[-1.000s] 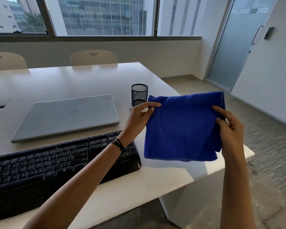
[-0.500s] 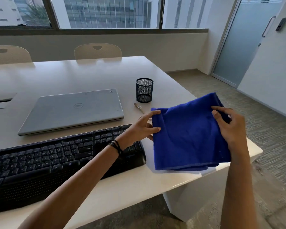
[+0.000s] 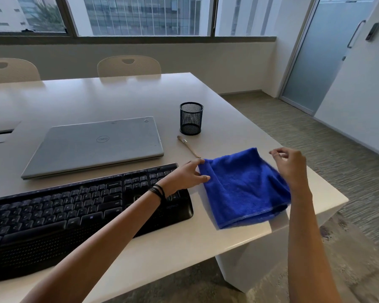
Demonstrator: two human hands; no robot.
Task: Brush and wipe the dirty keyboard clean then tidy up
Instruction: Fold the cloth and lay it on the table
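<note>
Now the blue cloth (image 3: 243, 189) lies folded on the white table (image 3: 118, 97), at its near right corner, just to the right of the black keyboard (image 3: 85, 206). Its hemmed near edge sits close to the table's right edge, and its right side is blurred.

The left hand (image 3: 188, 176) reaches across the right end of the keyboard with its fingers stretched almost straight. The forefinger lies at the cloth's far left corner and the thumb tip rests on the fabric a little nearer. Whether they nip the fold between them or only touch it cannot be told. Dark bands (image 3: 158, 191) circle that wrist.

The right hand (image 3: 291, 167) hovers above the cloth's far right corner, apart from it, with its fingers (image 3: 276, 153) loosely curled and nothing between them; its wrist hides part of the cloth's right edge.

A thin wooden-handled brush (image 3: 187, 146) lies on the table slanting from far left to near right, its near end just beside the cloth's far left corner. Beyond it stands a black mesh cup (image 3: 191, 119). A closed silver laptop (image 3: 96, 147) lies on the far side of the keyboard, left of the brush. Two pale chairs (image 3: 129, 66) stand at the table's far side under a wide window (image 3: 140, 16), and a frosted glass door (image 3: 311, 62) is on the far right.
</note>
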